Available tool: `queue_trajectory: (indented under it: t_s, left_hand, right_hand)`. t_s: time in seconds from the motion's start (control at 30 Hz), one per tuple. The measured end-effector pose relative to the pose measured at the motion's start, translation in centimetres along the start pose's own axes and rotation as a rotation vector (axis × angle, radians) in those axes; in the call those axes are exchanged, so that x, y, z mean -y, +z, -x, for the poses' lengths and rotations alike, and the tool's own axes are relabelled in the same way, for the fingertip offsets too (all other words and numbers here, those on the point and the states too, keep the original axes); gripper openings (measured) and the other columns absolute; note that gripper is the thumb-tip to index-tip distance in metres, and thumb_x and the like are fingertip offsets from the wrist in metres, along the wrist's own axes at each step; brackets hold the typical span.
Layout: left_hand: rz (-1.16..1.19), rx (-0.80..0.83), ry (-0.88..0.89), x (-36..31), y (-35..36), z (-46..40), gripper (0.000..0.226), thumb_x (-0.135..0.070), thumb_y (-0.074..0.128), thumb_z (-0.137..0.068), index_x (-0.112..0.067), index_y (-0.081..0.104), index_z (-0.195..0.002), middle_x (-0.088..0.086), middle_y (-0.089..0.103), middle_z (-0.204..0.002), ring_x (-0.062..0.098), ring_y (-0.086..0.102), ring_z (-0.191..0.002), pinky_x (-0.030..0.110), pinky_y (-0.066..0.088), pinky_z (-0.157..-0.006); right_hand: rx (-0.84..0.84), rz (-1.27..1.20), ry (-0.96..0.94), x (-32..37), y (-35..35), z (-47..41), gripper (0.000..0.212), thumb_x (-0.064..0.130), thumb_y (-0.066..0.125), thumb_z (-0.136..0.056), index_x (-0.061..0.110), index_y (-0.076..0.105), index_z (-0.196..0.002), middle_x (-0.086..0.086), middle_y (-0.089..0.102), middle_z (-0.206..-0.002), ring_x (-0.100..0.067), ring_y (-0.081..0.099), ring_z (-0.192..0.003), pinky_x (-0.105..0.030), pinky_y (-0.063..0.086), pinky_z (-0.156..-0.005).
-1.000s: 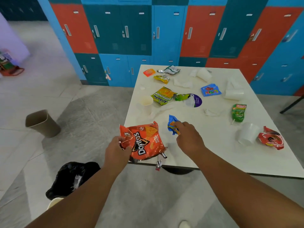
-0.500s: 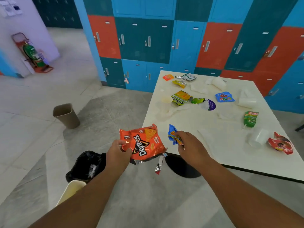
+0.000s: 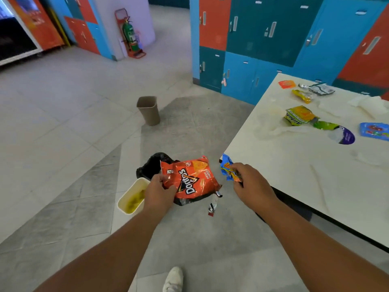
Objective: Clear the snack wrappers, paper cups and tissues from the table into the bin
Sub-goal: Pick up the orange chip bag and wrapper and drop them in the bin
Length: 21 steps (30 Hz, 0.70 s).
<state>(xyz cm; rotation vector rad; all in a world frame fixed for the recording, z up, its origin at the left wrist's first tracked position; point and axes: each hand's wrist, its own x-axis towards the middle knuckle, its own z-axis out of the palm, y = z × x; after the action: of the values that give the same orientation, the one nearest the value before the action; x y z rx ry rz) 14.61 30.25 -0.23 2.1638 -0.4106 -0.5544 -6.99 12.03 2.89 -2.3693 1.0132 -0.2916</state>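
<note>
My left hand [image 3: 158,191] grips an orange Doritos bag [image 3: 190,179], held over the floor left of the white table [image 3: 294,171]. A small silver and red wrapper [image 3: 212,206] dangles below the bag. My right hand [image 3: 251,185] pinches a crumpled blue wrapper [image 3: 227,167] just off the table's near corner. Under the Doritos bag stands a black-lined bin [image 3: 150,165], partly hidden by it, and beside that a cream bin [image 3: 132,197] with yellow scraps inside. More wrappers, a yellow one [image 3: 299,118], a blue one [image 3: 374,131] and an orange one [image 3: 286,83], lie on the table with tissues and paper cups.
A brown bin [image 3: 148,110] stands further off on the tiled floor. Blue, teal and red lockers [image 3: 263,39] line the wall behind the table. A green fire extinguisher [image 3: 129,35] stands on a red stand by the far wall. My white shoe [image 3: 173,279] is at the bottom.
My view has swung left, away from the table. Both hands carried their wrappers off the table edge and now hold them over the floor, above the black-lined bin.
</note>
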Motion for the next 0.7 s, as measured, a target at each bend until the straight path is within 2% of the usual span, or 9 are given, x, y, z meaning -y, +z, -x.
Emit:
queue_trajectory:
  t_s: [0.13, 0.23, 0.37, 0.43, 0.57, 0.7]
  left_hand:
    - [0.053, -0.04, -0.082, 2.3, -2.4, 0.2, 0.031, -0.03, 0.075, -0.083, -0.041, 0.051, -0.098, -0.013, 0.066, -0.09, 0.007, 0.067, -0.075, 0.023, 0.053, -0.055]
    - [0.08, -0.048, -0.121, 4.2, -3.7, -0.5, 0.033, -0.03, 0.077, -0.085, -0.035, 0.053, -0.107, -0.013, 0.065, -0.09, 0.007, 0.069, -0.074, 0.019, 0.052, -0.049]
    - [0.098, -0.062, -0.145, 6.8, -4.7, -2.9, 0.03, -0.031, 0.077, -0.084, -0.034, 0.055, -0.103, -0.011, 0.067, -0.09, 0.006, 0.068, -0.074, 0.015, 0.048, -0.048]
    - [0.114, -0.054, -0.178, 9.0, -4.6, -4.6, 0.028, -0.032, 0.077, -0.083, -0.034, 0.055, -0.099, -0.01, 0.067, -0.088, 0.008, 0.068, -0.075, 0.019, 0.048, -0.052]
    - [0.124, -0.039, -0.242, 13.9, -4.4, -8.6, 0.03, -0.033, 0.076, -0.082, -0.032, 0.056, -0.104, -0.007, 0.066, -0.089, 0.008, 0.065, -0.075, 0.021, 0.044, -0.053]
    - [0.131, -0.039, -0.299, 18.7, -4.7, -14.0, 0.029, -0.035, 0.075, -0.081, -0.037, 0.054, -0.101, -0.007, 0.065, -0.091, 0.011, 0.066, -0.078, 0.028, 0.053, -0.059]
  right_hand:
    - [0.062, 0.007, -0.057, 2.1, 3.0, -0.8, 0.047, 0.01, 0.064, -0.091, 0.025, 0.057, -0.135, -0.001, 0.065, -0.12, -0.022, 0.063, -0.107, -0.04, 0.055, -0.086]
    - [0.105, 0.014, -0.08, 3.6, 5.3, -2.0, 0.046, 0.009, 0.065, -0.091, 0.026, 0.057, -0.133, -0.002, 0.064, -0.115, -0.021, 0.063, -0.102, -0.041, 0.057, -0.084]
    - [0.14, 0.049, -0.097, 5.2, 8.8, -4.3, 0.046, 0.01, 0.066, -0.089, 0.028, 0.057, -0.13, 0.0, 0.064, -0.114, -0.021, 0.062, -0.101, -0.041, 0.057, -0.082]
    - [0.17, 0.074, -0.105, 5.6, 11.4, -5.6, 0.046, 0.01, 0.067, -0.089, 0.027, 0.058, -0.13, -0.001, 0.064, -0.115, -0.022, 0.062, -0.102, -0.041, 0.056, -0.08]
    - [0.212, 0.116, -0.095, 6.5, 17.1, -8.0, 0.046, 0.009, 0.067, -0.088, 0.027, 0.058, -0.129, -0.001, 0.064, -0.114, -0.023, 0.061, -0.103, -0.039, 0.054, -0.077]
    - [0.259, 0.127, -0.095, 7.9, 23.3, -11.4, 0.046, 0.009, 0.066, -0.087, 0.028, 0.058, -0.128, -0.001, 0.064, -0.114, -0.024, 0.061, -0.104, -0.039, 0.055, -0.078]
